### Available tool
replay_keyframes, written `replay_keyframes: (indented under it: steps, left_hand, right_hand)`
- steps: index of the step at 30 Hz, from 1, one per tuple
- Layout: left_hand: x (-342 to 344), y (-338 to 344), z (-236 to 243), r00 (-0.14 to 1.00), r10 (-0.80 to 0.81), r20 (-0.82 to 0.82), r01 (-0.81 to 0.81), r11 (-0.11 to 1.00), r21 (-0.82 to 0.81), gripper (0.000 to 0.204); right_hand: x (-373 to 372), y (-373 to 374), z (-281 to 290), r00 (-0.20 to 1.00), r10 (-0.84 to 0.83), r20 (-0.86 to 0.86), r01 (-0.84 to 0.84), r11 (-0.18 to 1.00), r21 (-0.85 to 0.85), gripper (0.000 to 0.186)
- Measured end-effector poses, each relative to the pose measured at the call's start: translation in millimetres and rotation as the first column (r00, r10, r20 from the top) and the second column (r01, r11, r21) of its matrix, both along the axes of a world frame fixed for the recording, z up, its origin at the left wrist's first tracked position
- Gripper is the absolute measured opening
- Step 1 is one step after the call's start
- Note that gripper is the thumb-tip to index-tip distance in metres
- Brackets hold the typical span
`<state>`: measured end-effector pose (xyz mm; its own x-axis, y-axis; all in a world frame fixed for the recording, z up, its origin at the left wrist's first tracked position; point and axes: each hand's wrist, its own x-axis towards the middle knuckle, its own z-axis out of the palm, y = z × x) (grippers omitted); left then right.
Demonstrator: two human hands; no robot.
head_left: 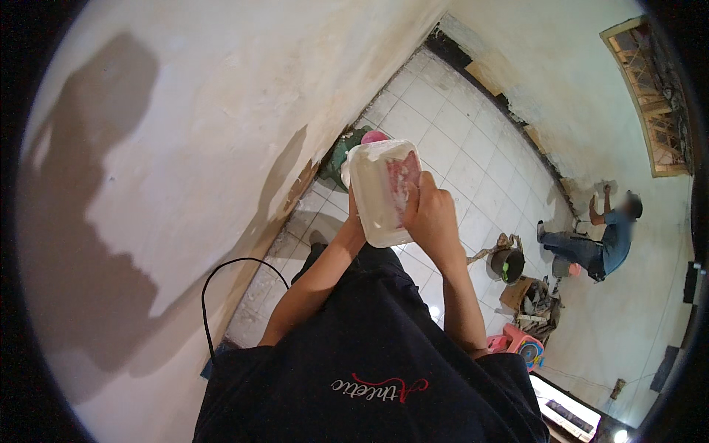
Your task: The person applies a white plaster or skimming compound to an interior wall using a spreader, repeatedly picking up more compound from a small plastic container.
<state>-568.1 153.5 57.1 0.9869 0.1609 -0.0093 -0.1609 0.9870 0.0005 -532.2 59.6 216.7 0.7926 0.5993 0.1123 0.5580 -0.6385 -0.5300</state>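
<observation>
A white rectangular plastic tub (369, 230) is held up before my chest, its open top toward me. My left hand (356, 210) grips its left side; most of those fingers are hidden behind the tub. Inside lies a flat reddish piece (401, 177) smeared with white paste, perhaps a spreader, though its exact kind is unclear. My right hand (432, 214) is closed on this piece at the tub's right side.
Close on my left rises a patchy plastered wall (221, 111). A green sack (336, 159) lies beyond the tub on the tiled floor (450, 118). Rightward are a dark bucket (508, 264), a cardboard box (517, 294) and a person (617, 240) reaching toward the far wall.
</observation>
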Motion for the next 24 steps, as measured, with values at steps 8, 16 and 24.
replay_keyframes:
  steps: [8, 16, 24]
  left_hand:
    - [11, -7, -7, 0.996, -0.003, -0.086, -0.005, 0.996, -0.091, 0.06]
    - [24, -14, 3, 0.999, 0.035, 0.006, -0.034, 0.986, -0.164, 0.057]
    - [39, -18, 8, 0.989, 0.092, -0.116, -0.095, 0.995, -0.017, 0.049]
  right_hand:
    - [-8, 1, 8, 0.996, -0.052, -0.076, 0.058, 0.995, 0.076, 0.012]
    - [7, -1, 4, 1.0, -0.016, -0.002, 0.016, 0.998, 0.06, 0.01]
    - [29, -9, 6, 0.999, 0.045, 0.003, -0.045, 0.998, 0.05, 0.012]
